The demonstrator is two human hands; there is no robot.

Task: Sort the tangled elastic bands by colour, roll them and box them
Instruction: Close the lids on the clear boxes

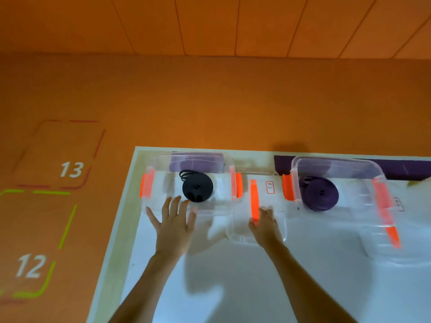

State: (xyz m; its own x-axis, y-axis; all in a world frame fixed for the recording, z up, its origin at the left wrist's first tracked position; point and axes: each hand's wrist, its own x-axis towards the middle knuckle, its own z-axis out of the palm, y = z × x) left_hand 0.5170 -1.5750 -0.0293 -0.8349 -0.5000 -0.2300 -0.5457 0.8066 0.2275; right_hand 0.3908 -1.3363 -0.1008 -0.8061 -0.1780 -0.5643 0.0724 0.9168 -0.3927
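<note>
**Bands rolled and boxed, lids still to go**

Nearest: left hand (pixel 173 221) open, fingers spread at the left box (pixel 149 203); right hand (pixel 264 223) gripping a clear lid (pixel 242 238). Farther: black roll (pixel 197 187) boxed left, purple roll (pixel 321 194) boxed right. Probably just closing left.
</note>
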